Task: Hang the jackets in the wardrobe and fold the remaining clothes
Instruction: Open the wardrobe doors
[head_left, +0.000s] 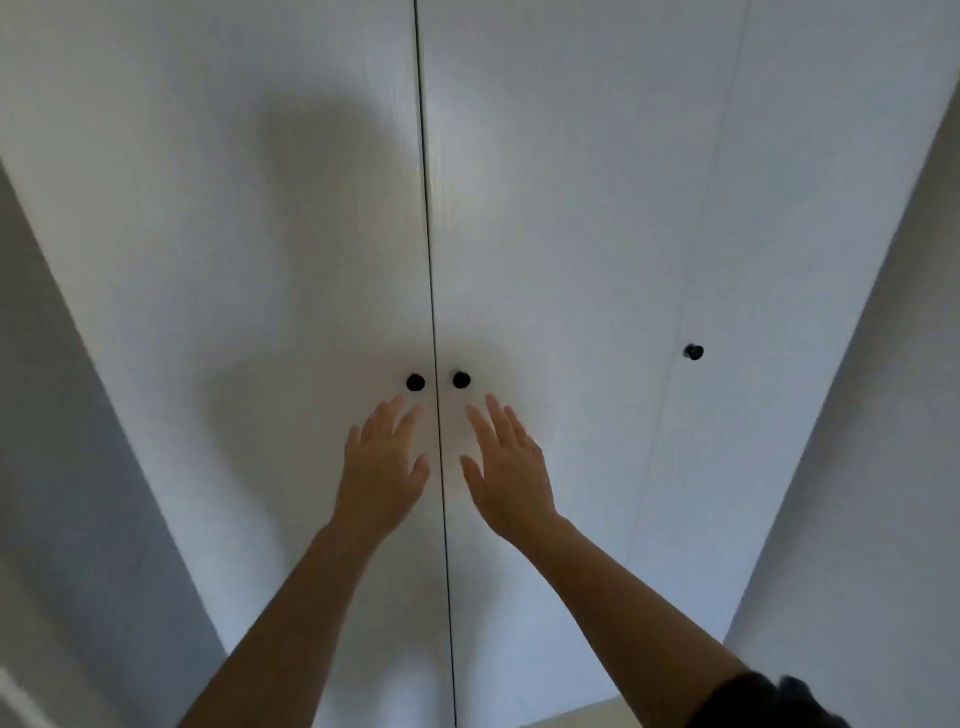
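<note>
Reaching up toward the middle of the frame, both of the person's hands are held out in front of a big white wardrobe (260, 270). The wardrobe fills most of the frame, from the top edge down to the bottom, and its doors are closed. A thin dark gap (430, 249) runs straight down the middle, where two doors meet.

The left hand (382, 467) is just left of the gap, a little below the middle of the frame. Its fingers are straight and spread apart, and it holds nothing. Its fingertips are just below the left knob (415, 382), a small round black knob right beside the gap.

The right hand (511, 473) is just right of the gap, at about the same height. Its fingers are spread apart too, and it holds nothing. Its fingertips are just below the right knob (461, 380), which sits on the other side of the gap. It is hard to tell if the hands touch the doors or are only in front of them.

A third knob (693, 352) sits far over at the right of the frame, on another door. A dark sleeve (753, 699) shows in the bottom right corner. Grey wall (62, 415) shows along the left edge and the right edge. A soft grey shadow (311, 171) lies on the door at the upper left.
</note>
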